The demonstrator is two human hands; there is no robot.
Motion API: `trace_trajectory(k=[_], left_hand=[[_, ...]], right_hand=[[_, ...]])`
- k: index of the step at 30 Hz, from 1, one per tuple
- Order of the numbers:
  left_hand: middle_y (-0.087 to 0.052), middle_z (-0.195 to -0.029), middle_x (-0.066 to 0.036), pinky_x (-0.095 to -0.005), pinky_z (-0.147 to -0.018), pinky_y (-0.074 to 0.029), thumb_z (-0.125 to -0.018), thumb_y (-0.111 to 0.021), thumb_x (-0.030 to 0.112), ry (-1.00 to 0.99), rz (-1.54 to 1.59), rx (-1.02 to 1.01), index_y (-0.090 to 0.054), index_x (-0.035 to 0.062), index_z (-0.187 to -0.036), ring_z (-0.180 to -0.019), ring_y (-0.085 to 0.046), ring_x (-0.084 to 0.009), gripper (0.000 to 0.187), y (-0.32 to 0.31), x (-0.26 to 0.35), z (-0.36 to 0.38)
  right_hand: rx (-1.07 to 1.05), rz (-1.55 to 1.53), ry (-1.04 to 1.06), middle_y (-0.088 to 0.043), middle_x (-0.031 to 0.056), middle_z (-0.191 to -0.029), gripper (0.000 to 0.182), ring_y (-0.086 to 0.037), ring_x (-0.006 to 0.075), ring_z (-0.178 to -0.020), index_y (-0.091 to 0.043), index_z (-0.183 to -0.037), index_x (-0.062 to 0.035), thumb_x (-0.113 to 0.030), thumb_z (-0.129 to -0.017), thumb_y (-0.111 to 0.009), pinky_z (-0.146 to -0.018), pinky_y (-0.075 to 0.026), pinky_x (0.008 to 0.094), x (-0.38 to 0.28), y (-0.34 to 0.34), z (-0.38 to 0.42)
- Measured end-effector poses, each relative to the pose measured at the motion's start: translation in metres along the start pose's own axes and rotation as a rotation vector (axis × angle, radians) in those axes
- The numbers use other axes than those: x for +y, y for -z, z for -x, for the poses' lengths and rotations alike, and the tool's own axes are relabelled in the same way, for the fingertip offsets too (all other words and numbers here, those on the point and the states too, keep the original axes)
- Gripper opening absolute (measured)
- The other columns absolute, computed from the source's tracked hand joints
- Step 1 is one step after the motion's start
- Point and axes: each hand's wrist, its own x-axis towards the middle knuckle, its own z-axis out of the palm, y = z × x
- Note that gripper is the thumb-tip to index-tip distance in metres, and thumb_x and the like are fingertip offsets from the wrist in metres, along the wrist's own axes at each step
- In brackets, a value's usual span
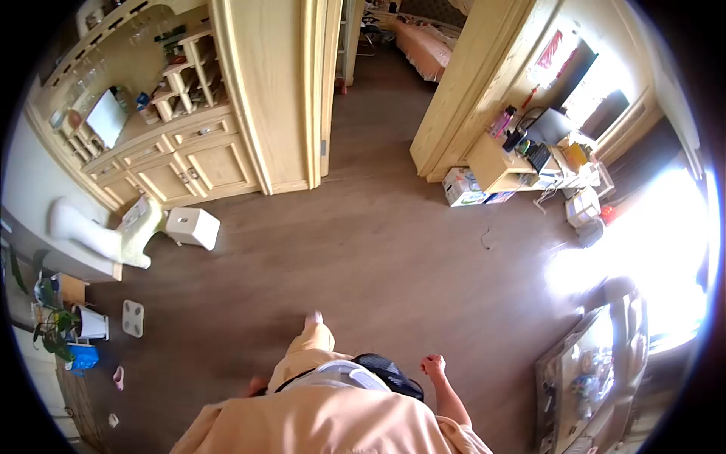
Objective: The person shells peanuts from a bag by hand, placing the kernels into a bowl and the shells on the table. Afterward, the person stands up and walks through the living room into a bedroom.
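Observation:
My right hand [432,365] hangs out in front of my right side, fingers curled in, with nothing visible in it. On the left, only a small blurred part of my left hand [257,386] shows beside my hip; its fingers cannot be made out. A black mesh item [389,374], perhaps a bag, is at my waist next to a light grey piece [340,372]. My peach top [325,420] fills the bottom of the view, and one foot [314,318] is stepping forward on the brown floor [325,257].
Ahead, a doorway opens toward a bed [423,49]. To the left are a wooden cabinet [219,159], a white stool [193,228], a scale [133,318] and a potted plant [57,325]. A desk [491,163], boxes [463,188] and a covered table [582,371] stand right.

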Motion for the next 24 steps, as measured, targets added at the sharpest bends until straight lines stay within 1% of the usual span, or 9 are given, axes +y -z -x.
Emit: trace_trajectory(k=[4, 8, 9, 12, 16, 19, 21, 23, 24], left_hand=[[-0.058, -0.062, 0.001, -0.0289, -0.051, -0.043, -0.078, -0.052, 0.011, 0.173, -0.010, -0.160, -0.058, 0.0065, -0.065, -0.054, -0.050, -0.0110, 0.015, 0.042, 0.022, -0.044], [-0.060, -0.065, -0.001, -0.0275, -0.051, -0.043, -0.079, -0.055, 0.015, 0.168, -0.040, -0.185, -0.060, 0.0061, -0.069, -0.055, -0.051, -0.0106, 0.015, 0.142, 0.084, -0.134], [-0.060, -0.065, -0.001, -0.0272, -0.052, -0.043, -0.079, -0.055, 0.016, 0.134, -0.046, -0.161, -0.061, 0.0060, -0.070, -0.055, -0.052, -0.0105, 0.015, 0.168, 0.104, -0.160], [-0.061, -0.067, -0.002, -0.0261, -0.052, -0.043, -0.080, -0.057, 0.019, 0.029, -0.024, -0.058, -0.062, 0.0057, -0.073, -0.056, -0.053, -0.0102, 0.016, 0.257, 0.169, -0.241], [-0.063, -0.070, -0.003, -0.0247, -0.053, -0.044, -0.081, -0.060, 0.023, -0.140, 0.561, 0.160, -0.064, 0.0052, -0.077, -0.056, -0.054, -0.0097, 0.019, 0.420, 0.316, -0.345], [-0.064, -0.070, -0.003, -0.0233, -0.058, -0.047, -0.084, -0.057, 0.015, -0.419, 0.746, 0.394, -0.064, 0.0008, -0.083, -0.061, -0.057, -0.0092, 0.016, 0.524, 0.427, -0.413], [-0.065, -0.074, -0.003, -0.0230, -0.063, -0.048, -0.084, -0.055, 0.012, -0.462, 0.844, 0.406, -0.064, 0.0004, -0.088, -0.065, -0.058, -0.0088, 0.015, 0.568, 0.482, -0.448], [-0.065, -0.074, -0.002, -0.0226, -0.062, -0.048, -0.083, -0.057, 0.017, -0.255, 0.758, 0.394, -0.066, 0.0022, -0.087, -0.066, -0.058, -0.0086, 0.018, 0.591, 0.522, -0.462], [-0.063, -0.067, -0.002, -0.0240, -0.056, -0.047, -0.083, -0.055, 0.018, -0.209, 0.732, 0.406, -0.066, 0.0039, -0.076, -0.060, -0.057, -0.0083, 0.019, 0.589, 0.526, -0.479]], right_hand=[[0.051, -0.055, 0.020, -0.057, 0.0028, -0.049, 0.021, -0.055, 0.0110, -0.042, -0.063, -0.057, -0.0043, -0.019, -0.072, -0.058, -0.043, -0.047, 0.0257, -0.097, 0.021, -0.094], [-0.039, 0.150, 0.012, -0.056, 0.0035, -0.045, 0.034, -0.057, 0.0147, -0.044, -0.062, -0.051, -0.0099, -0.031, -0.076, -0.051, -0.051, -0.049, 0.0300, -0.165, 0.016, -0.180], [-0.095, 0.149, 0.011, -0.059, 0.0029, -0.052, 0.027, -0.056, 0.0110, -0.045, -0.064, -0.063, -0.0059, -0.028, -0.076, -0.057, -0.047, -0.049, 0.0259, -0.186, 0.019, -0.197], [-0.126, 0.076, 0.072, -0.059, 0.0029, -0.053, 0.027, -0.057, 0.0110, -0.046, -0.064, -0.063, -0.0058, -0.029, -0.075, -0.057, -0.047, -0.050, 0.0261, -0.251, 0.031, -0.248], [-0.053, 0.035, 0.115, -0.058, 0.0027, -0.052, 0.027, -0.057, 0.0112, -0.046, -0.063, -0.060, -0.0064, -0.028, -0.074, -0.056, -0.046, -0.049, 0.0262, -0.327, 0.047, -0.341], [-0.011, 0.038, 0.175, -0.058, 0.0025, -0.050, 0.027, -0.056, 0.0114, -0.045, -0.063, -0.058, -0.0061, -0.027, -0.074, -0.056, -0.046, -0.048, 0.0260, -0.379, 0.064, -0.423], [0.011, 0.037, 0.219, -0.057, 0.0030, -0.049, 0.027, -0.055, 0.0116, -0.044, -0.063, -0.059, -0.0052, -0.026, -0.075, -0.055, -0.046, -0.048, 0.0260, -0.415, 0.088, -0.484], [0.001, 0.041, 0.209, -0.058, 0.0042, -0.050, 0.026, -0.056, 0.0118, -0.044, -0.064, -0.061, -0.0046, -0.025, -0.074, -0.057, -0.046, -0.048, 0.0265, -0.458, 0.103, -0.544], [-0.025, -0.027, 0.191, -0.058, 0.0044, -0.050, 0.025, -0.056, 0.0118, -0.045, -0.065, -0.062, -0.0044, -0.026, -0.074, -0.059, -0.046, -0.048, 0.0265, -0.483, 0.113, -0.569]])
